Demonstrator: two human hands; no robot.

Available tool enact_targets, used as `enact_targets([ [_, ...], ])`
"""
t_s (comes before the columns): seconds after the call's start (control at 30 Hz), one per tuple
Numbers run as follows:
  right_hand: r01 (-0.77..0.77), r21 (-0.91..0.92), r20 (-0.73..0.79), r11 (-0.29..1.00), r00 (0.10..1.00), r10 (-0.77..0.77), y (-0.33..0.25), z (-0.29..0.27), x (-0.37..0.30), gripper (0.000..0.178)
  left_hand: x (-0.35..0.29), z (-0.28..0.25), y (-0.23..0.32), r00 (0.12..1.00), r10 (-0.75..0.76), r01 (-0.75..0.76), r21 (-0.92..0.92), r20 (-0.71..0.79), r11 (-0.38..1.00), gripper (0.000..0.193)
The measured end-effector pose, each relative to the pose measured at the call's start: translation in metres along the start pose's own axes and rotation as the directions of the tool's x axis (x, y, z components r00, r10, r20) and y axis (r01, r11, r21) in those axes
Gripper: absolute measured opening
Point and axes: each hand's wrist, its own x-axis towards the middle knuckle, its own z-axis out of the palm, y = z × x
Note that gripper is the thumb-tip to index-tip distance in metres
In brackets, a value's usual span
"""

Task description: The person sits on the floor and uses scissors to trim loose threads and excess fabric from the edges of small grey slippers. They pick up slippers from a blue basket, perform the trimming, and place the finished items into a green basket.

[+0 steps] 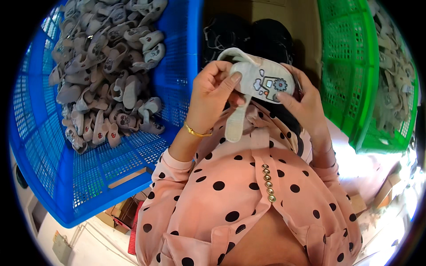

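Observation:
Between my two hands is a pale grey-white shoe upper (pixel 265 75) with a printed pattern of a flower and small figures on its rounded front. A loose strap (pixel 235 124) dangles below it, and another strap loops up at its upper left. My left hand (pixel 211 91) pinches its left side, thumb on top and fingers bent behind. Closed round the other end is my right hand (pixel 306 99), its thumb pressed by the flower print and its fingers behind the far edge. The underside of the piece is hidden.
A blue plastic basket (pixel 57 181) on the left holds a heap of similar shoe pieces (pixel 106 57). On the right, a green basket (pixel 346 66) stands near more pale pieces (pixel 390 84). Two dark rounded shapes (pixel 271 37) lie beyond my hands, beside a brown panel.

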Motion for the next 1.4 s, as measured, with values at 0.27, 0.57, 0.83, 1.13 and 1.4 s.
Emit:
enact_targets([
  [0.27,-0.343,0.275,0.111,0.898,0.939,0.325,-0.007,-0.013,0.014,0.026,-0.001,-0.038,0.008,0.944,0.264,-0.279,-0.057,-0.196,0.959,0.02],
  [0.57,-0.271,0.726,0.24,0.632,0.961,0.137,-0.001,0.01,0.031,0.03,0.003,-0.005,-0.025,0.976,0.214,-0.214,0.011,-0.038,0.977,0.051],
  [0.83,-0.343,0.743,0.247,0.575,0.938,0.242,0.001,0.016,0.017,0.039,0.033,0.024,-0.015,0.756,0.641,-0.575,0.602,0.131,0.555,0.023],
  [1.13,-0.352,0.881,0.289,0.316,0.929,0.23,-0.008,0.0,0.013,0.038,0.052,-0.008,0.006,0.723,0.687,-0.495,0.637,-0.074,0.591,0.017],
  [1.4,-0.205,0.842,0.129,0.498,0.975,0.181,0.003,0.01,0.007,0.036,0.036,0.045,0.015,0.641,0.702,-0.571,0.804,0.309,0.168,0.024],
])
